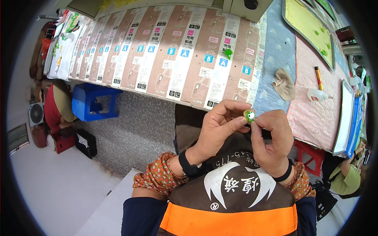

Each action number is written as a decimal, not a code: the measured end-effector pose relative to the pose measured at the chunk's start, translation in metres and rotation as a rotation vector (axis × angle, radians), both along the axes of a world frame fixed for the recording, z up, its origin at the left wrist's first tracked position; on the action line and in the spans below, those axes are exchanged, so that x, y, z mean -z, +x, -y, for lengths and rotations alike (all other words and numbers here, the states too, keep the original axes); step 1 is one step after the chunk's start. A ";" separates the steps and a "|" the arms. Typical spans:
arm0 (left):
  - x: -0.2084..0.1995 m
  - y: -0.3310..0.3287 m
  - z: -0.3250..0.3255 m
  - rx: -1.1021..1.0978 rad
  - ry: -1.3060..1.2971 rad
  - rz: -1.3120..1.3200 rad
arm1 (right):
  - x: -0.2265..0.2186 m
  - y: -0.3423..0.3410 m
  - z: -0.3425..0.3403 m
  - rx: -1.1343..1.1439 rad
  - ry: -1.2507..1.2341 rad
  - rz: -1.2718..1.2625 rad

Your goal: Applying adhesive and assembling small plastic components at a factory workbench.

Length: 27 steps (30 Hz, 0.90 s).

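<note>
Just past the table's front edge, both hands meet around a small green-and-white figurine (251,115) with dark dots on its white part. My left hand (220,128) pinches it between thumb and fingertips from the left. From the right, the thumb and forefinger of my right hand (273,135) press together at its edge, the other fingers curled in. Whether a smaller piece sits between those right fingertips is hidden. Beyond the hands, a small green piece (228,53) rests on the printed cardboard sheets (177,47) covering the table.
A beige rag (284,84), a yellow-and-black tube (318,78) and a clear squeeze bottle (317,94) lie to the right. Farther off is a yellow tray (301,17) with green pieces. A white tray (343,118) borders the table. A blue stool (94,101) and a seated person (59,102) are left.
</note>
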<state>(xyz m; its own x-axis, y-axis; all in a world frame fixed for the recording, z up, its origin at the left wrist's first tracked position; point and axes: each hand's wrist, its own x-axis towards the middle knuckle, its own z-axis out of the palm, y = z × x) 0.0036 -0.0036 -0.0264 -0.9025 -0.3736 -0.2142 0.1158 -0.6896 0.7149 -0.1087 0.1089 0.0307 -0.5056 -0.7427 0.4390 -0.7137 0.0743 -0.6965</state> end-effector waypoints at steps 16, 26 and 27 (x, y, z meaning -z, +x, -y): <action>0.004 0.003 0.004 -0.022 -0.074 -0.067 | 0.000 0.003 0.002 -0.014 0.034 0.009; 0.000 0.004 0.007 -0.031 -0.225 -0.063 | -0.001 0.003 0.000 -0.011 0.045 0.063; -0.001 0.004 0.007 -0.031 -0.243 -0.064 | -0.001 0.003 0.001 -0.010 0.045 0.064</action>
<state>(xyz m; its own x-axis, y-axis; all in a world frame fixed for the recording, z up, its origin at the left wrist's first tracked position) 0.0077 -0.0107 -0.0256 -0.8987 -0.4347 -0.0577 0.1844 -0.4940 0.8497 -0.1060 0.1084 0.0320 -0.5243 -0.7661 0.3717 -0.6685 0.0998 -0.7370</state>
